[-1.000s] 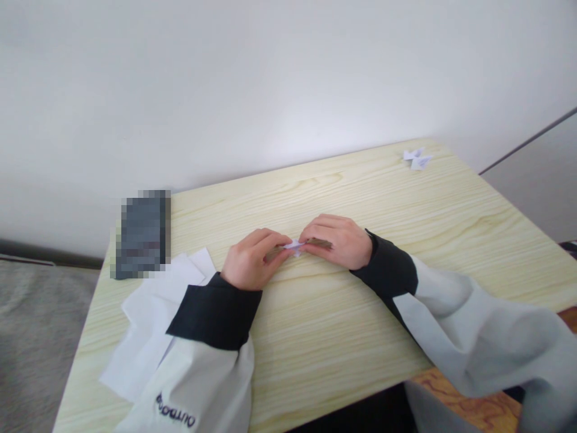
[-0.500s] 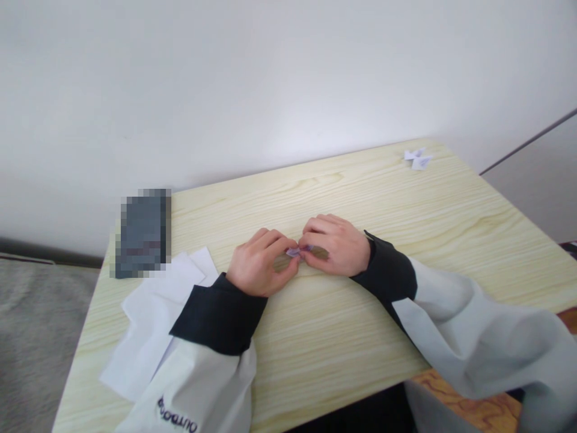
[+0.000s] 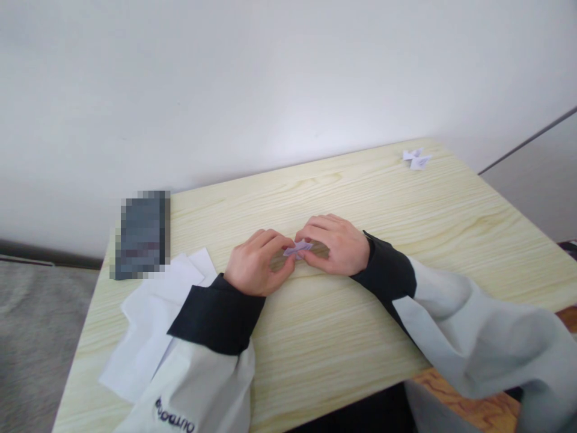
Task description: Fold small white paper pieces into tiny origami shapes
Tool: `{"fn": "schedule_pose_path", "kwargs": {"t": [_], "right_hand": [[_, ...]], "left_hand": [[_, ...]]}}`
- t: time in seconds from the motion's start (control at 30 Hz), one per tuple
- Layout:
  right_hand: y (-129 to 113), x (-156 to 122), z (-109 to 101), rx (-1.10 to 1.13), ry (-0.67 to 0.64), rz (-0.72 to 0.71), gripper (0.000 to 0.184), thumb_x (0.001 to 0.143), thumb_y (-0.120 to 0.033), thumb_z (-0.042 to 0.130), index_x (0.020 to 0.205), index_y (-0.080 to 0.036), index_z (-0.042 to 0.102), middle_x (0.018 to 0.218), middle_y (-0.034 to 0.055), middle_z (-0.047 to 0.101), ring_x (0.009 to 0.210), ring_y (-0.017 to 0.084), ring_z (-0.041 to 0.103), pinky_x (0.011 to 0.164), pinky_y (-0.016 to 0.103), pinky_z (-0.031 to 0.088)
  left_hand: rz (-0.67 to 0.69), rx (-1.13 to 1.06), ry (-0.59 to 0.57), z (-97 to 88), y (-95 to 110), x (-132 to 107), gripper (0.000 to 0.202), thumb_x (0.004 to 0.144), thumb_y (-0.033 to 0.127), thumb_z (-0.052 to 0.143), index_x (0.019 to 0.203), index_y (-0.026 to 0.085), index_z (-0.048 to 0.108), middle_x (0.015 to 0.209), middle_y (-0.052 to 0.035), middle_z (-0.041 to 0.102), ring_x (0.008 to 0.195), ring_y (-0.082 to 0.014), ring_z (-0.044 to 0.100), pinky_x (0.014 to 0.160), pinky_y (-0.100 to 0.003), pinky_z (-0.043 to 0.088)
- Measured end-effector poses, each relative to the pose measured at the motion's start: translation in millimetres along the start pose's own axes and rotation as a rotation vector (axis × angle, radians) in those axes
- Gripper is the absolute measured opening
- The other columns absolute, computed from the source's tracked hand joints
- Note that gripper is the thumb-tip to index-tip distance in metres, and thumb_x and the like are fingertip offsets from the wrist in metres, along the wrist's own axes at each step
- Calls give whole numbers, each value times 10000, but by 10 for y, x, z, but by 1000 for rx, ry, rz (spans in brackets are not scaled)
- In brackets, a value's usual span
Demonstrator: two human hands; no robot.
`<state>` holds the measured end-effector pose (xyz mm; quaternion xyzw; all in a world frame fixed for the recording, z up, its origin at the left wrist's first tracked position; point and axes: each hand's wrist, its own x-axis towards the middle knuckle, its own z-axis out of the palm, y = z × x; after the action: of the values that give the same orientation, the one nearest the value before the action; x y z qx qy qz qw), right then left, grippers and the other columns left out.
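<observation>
Between my two hands is a small piece of folded paper (image 3: 298, 247), pale with a slight purple tint, just over the middle of the table. My left hand (image 3: 259, 258) pinches its left part with thumb and forefinger. From the other side, my right hand (image 3: 334, 243) grips it the same way, the fingertips of both hands close together. Fingers cover part of the paper, so its full shape is hidden.
White paper sheets (image 3: 135, 355) lie overlapping on the left of the wooden table (image 3: 324, 337), partly under my left sleeve. Behind them is a dark, pixelated flat object (image 3: 140, 234). A folded paper piece (image 3: 417, 159) sits at the far right corner, near the wall (image 3: 288, 78).
My fingertips have parted slightly and more of the folded paper shows between them. Both hands stay in nearly the same place.
</observation>
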<state>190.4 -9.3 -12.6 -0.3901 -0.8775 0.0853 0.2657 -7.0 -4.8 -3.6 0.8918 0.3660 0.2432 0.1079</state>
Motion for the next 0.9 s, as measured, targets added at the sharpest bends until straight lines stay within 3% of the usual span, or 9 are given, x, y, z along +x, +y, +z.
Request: {"fn": "schedule_pose_path", "kwargs": {"t": [0.1, 0.27, 0.47, 0.9], "right_hand": [[70, -2, -34, 62, -21, 8, 221, 776, -331, 598, 925, -168, 600, 817, 26, 625, 767, 157, 566, 735, 285, 386], [275, -13, -97, 108, -90, -64, 366, 716, -478, 669, 899, -168, 603, 831, 27, 656, 791, 168, 596, 753, 293, 408], [328, -27, -108, 132, -18, -142, 242, 781, -412, 631, 841, -178, 635, 756, 11, 678, 716, 131, 620, 704, 257, 441], [282, -32, -81, 135, 66, -150, 190, 854, -310, 556, 789, -189, 687, 747, 19, 697, 683, 111, 631, 641, 208, 469]], "left_hand": [[-21, -4, 18, -8, -46, -15, 141, 777, 254, 552, 873, 178, 621, 797, -25, 650, 728, -139, 590, 624, -239, 468], [1, -21, 28, -28, -146, -44, 222, 766, 389, 619, 826, 176, 633, 745, -19, 651, 682, -127, 587, 572, -218, 449], [71, -66, 57, -28, -195, -56, 159, 801, 327, 611, 834, 182, 668, 706, -10, 673, 648, -118, 597, 577, -215, 461], [131, -41, 139, -4, -243, -64, 136, 810, 274, 604, 804, 181, 703, 700, -14, 700, 636, -117, 631, 564, -201, 484]]}}
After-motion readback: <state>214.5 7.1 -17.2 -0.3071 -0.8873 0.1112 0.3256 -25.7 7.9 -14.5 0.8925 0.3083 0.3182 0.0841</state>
